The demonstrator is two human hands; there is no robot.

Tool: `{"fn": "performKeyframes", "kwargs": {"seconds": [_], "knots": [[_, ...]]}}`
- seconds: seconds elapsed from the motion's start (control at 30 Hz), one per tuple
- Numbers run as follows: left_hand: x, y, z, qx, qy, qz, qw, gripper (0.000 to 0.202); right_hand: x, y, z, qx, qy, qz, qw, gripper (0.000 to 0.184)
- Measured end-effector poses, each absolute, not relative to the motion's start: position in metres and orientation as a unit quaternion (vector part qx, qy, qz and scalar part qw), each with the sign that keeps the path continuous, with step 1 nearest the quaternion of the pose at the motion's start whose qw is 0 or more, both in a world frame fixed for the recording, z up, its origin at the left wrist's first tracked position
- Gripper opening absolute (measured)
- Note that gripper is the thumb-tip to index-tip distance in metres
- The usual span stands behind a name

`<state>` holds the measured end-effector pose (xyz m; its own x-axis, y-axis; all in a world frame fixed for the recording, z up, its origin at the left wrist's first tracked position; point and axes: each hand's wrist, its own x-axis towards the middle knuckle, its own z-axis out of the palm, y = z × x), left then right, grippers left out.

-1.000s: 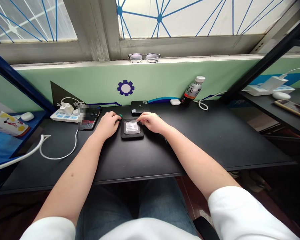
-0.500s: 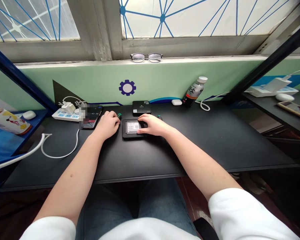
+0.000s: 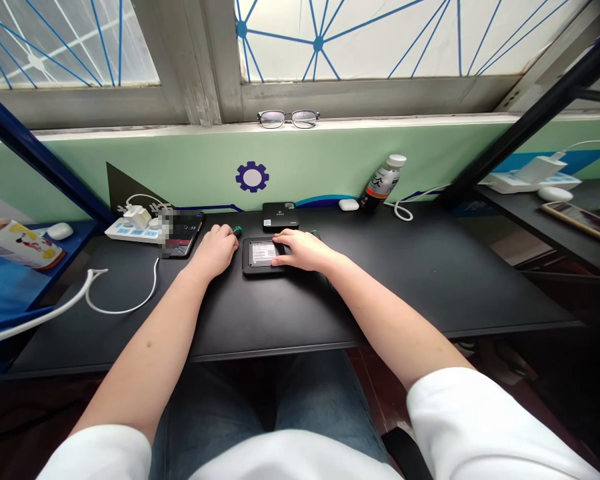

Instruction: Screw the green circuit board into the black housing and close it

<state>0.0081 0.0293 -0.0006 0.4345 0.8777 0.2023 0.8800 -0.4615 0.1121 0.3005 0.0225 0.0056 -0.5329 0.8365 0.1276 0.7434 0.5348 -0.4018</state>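
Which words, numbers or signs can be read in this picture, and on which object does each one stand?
"2:38", perhaps cut at its start: on the phone screen beside the left hand.
Large dark characters: on the bottle label, too blurred to read.
White printed label: on the black device under the right hand, too small to read.
Small logo and sticker: on the black box behind it, unreadable.
Gear sign, no words: on the green wall.

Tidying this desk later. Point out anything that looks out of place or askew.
Only the eyeglasses stand out, left on the window sill above the black desk. The bottle leans against the wall.
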Motion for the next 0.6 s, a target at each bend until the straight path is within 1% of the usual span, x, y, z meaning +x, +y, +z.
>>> {"fn": "performKeyframes", "kwargs": {"seconds": [0.07,0.17,0.23,0.27,0.33,0.4,0.47,0.5,0.6], "knots": [[0.009,0.025,0.005,-0.845,-0.511,-0.156,-0.016,0.023,0.3,0.021,0.005,-0.455,-0.862,0.159,0.158,0.058],[0.012,0.017,0.016,-0.857,-0.456,-0.221,-0.095,0.022,0.3,0.02,0.006,-0.442,-0.866,0.16,0.171,0.058],[0.015,0.01,0.022,-0.875,-0.409,-0.211,-0.148,0.02,0.304,0.021,0.008,-0.442,-0.863,0.141,0.2,0.054],[0.018,0.007,0.023,-0.882,-0.395,-0.196,-0.165,0.019,0.307,0.023,0.01,-0.457,-0.853,0.123,0.22,0.05],[0.022,0.002,0.024,-0.891,-0.384,-0.167,-0.177,0.02,0.316,0.026,0.015,-0.519,-0.814,0.076,0.25,0.038],[0.026,-0.001,0.022,-0.899,-0.378,-0.143,-0.167,0.022,0.326,0.031,0.021,-0.592,-0.763,0.033,0.258,0.032],[0.027,-0.002,0.02,-0.91,-0.369,-0.125,-0.142,0.023,0.335,0.034,0.026,-0.647,-0.724,0.031,0.237,0.029],[0.027,-0.003,0.02,-0.914,-0.366,-0.118,-0.127,0.024,0.338,0.034,0.029,-0.67,-0.709,0.049,0.213,0.031],[0.028,-0.004,0.022,-0.924,-0.359,-0.1,-0.087,0.027,0.341,0.03,0.034,-0.714,-0.682,0.126,0.097,0.044]]}}
